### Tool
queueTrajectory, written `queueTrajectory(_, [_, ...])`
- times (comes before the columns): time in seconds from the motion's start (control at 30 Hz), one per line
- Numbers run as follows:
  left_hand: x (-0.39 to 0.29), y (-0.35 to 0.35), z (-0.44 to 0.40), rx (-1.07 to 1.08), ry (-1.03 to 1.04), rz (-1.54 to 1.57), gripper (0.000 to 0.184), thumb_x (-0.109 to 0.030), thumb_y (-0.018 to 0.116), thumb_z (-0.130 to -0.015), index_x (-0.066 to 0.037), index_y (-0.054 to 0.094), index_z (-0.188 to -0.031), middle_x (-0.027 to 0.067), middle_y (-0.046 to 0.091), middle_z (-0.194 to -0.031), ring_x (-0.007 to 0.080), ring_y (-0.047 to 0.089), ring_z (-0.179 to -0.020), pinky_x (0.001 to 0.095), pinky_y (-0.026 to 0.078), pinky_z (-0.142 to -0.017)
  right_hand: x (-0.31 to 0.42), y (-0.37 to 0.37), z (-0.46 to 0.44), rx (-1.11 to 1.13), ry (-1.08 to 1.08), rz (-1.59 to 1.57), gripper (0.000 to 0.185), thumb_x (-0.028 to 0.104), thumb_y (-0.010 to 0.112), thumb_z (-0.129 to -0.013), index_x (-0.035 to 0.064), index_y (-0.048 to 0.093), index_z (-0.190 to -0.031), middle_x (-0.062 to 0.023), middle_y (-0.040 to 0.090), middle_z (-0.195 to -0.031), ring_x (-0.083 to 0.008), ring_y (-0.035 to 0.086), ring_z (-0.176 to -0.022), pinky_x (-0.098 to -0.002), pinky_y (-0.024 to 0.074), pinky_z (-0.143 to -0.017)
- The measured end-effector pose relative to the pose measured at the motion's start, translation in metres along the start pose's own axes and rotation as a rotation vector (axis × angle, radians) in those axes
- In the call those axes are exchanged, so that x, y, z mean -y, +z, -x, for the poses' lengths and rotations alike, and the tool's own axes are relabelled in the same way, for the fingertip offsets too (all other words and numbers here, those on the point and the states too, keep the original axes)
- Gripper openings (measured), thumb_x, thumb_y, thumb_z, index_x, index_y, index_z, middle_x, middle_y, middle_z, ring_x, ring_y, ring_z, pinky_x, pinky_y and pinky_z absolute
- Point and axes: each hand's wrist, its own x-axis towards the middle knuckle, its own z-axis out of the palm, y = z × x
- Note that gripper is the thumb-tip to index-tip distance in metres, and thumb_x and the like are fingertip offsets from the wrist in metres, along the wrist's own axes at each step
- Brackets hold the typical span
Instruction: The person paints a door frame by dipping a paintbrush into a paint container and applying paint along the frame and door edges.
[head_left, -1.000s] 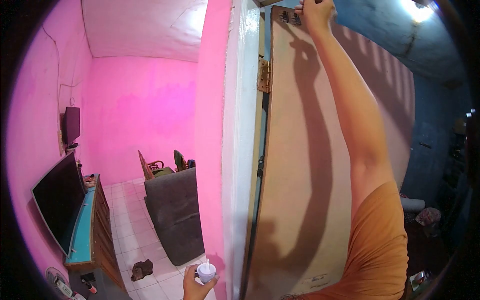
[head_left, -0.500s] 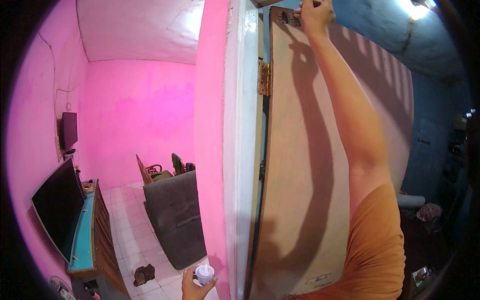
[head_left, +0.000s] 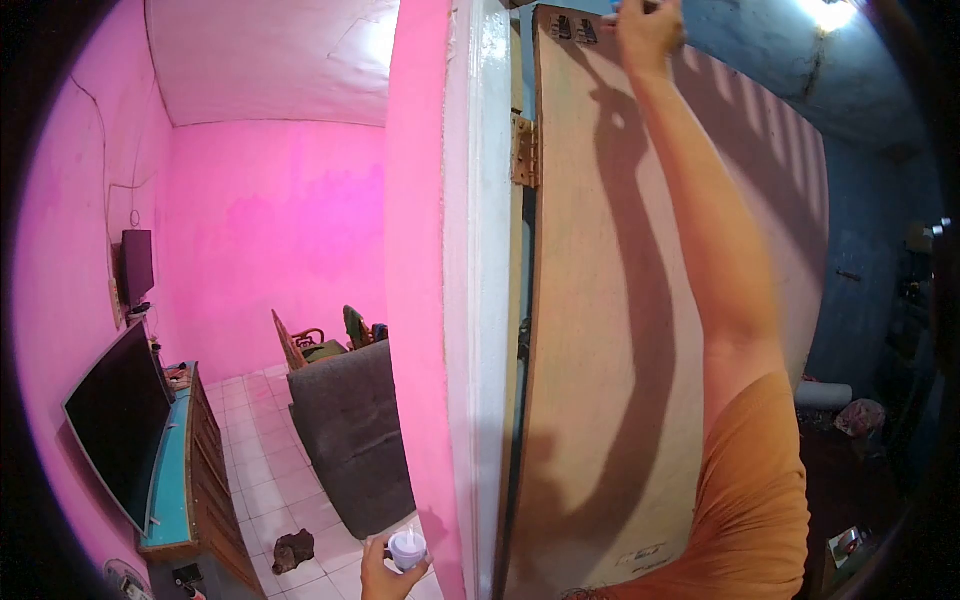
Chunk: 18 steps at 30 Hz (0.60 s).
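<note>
My left hand (head_left: 385, 570), low in the view, is closed round a small pale plastic container (head_left: 408, 547) with a white, narrow tip standing up from it. High up, my right hand (head_left: 650, 35) reaches to the top edge of a plain wooden door (head_left: 590, 330), its fingers bent together. A bit of blue shows by those fingertips, but what they hold is cut off by the frame. Beside that hand, two dark slotted patches (head_left: 573, 29) mark the door's top corner. A rusty hinge (head_left: 524, 152) joins the door to the white frame (head_left: 482, 300).
Left of the pink wall edge (head_left: 418, 250) lies a pink room with a grey sofa (head_left: 350, 435), a television (head_left: 120, 425) on a turquoise-topped cabinet (head_left: 172, 480), and a dark rag-like lump (head_left: 293, 551) on the tiles. A rolled white bundle (head_left: 824, 395) lies behind the door.
My right hand has shifted slightly right along the door's top, uncovering more of the dark patches. My left hand keeps its hold on the container; the view has turned slightly.
</note>
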Motion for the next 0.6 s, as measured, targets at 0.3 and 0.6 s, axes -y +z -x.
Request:
queueTrajectory(0.3, [-0.003,0.0,-0.001,-0.009,-0.048,-0.003,0.056,-0.02,0.092,-0.074,-0.003,0.063,-0.119,0.0125,0.063,-0.109,0.0254,0.064,-0.097,0.0366,0.052,-0.081,0.009,0.011,-0.015,-0.122,-0.098,0.067,0.03,0.03,0.068,-0.1,0.0024,0.059,-0.094,-0.0119,0.069,-0.071,-0.0248,0.068,-0.063,-0.0416,0.053,-0.062])
queueTrajectory(0.6, [-0.003,-0.011,-0.005,-0.016,-0.05,-0.045,0.055,-0.019,0.092,-0.074,-0.002,0.064,-0.119,0.012,0.064,-0.106,0.0247,0.064,-0.096,0.0363,0.052,-0.082,0.033,0.011,0.009,-0.04,-0.038,0.065,0.03,0.031,0.068,-0.099,0.004,0.058,-0.091,-0.0124,0.068,-0.072,-0.0275,0.069,-0.068,-0.0433,0.0529,-0.067])
